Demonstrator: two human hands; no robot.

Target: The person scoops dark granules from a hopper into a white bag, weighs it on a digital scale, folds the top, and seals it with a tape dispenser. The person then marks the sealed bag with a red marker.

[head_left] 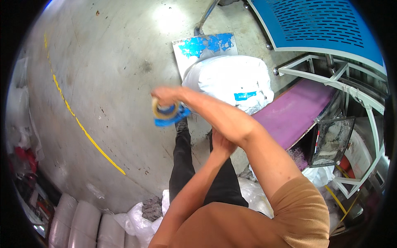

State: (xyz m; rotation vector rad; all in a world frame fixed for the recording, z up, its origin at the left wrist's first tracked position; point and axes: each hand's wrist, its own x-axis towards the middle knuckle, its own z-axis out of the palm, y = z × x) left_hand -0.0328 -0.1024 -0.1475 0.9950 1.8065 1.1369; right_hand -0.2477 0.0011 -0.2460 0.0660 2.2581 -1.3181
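Note:
My right hand (165,97) reaches across my body to the left and is shut on a blue tape dispenser (170,112) carrying a roll of tan tape. It hangs over the concrete floor, just left of a full white sack (231,78). My left hand (221,145) comes up from below and presses against the underside of my right forearm. Its fingers are hidden behind that arm. My legs in black trousers (182,165) stand below the dispenser.
A purple conveyor belt (293,113) in a white metal frame (364,103) runs along the right. A blue perforated panel (318,20) sits at the top right. A yellow line (82,128) crosses the floor. Crumpled plastic bags (138,221) and pale sacks (82,223) lie at the bottom left.

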